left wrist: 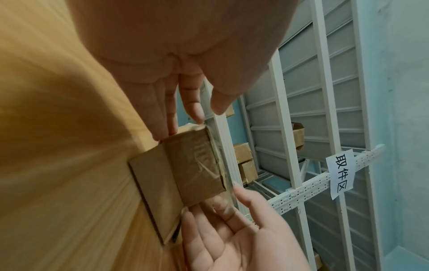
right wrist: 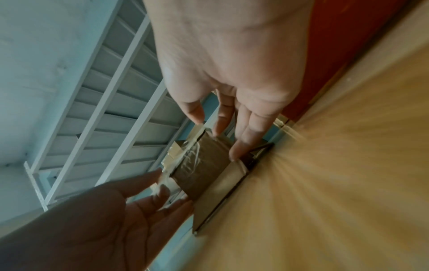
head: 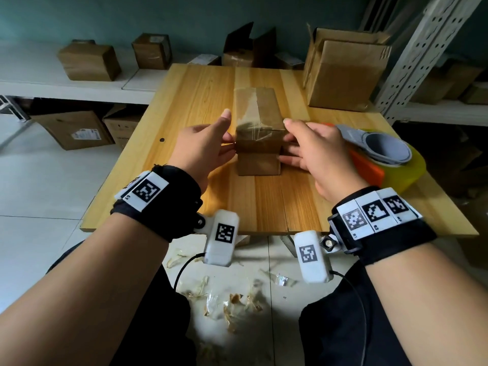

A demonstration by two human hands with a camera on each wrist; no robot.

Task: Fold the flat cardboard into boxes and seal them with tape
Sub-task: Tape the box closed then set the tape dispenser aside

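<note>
Pale wooden counter (head: pixel 200 101) under me, white metal shelving (left wrist: pixel 322 102) behind. A small brown cardboard box (head: pixel 260 133), sealed with clear tape, sits at the counter's middle. My left hand (head: pixel 204 149) and right hand (head: pixel 314 151) flank it, fingers straight, fingertips touching its sides. An orange-and-yellow tape dispenser (head: pixel 390 165) lies beside my right hand.

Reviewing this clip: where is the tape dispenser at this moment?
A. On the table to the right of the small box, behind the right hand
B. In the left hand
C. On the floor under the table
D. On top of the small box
A: the tape dispenser lies on the table, untouched, beyond the right hand; both that hand and the left hand are on the small box.
</note>
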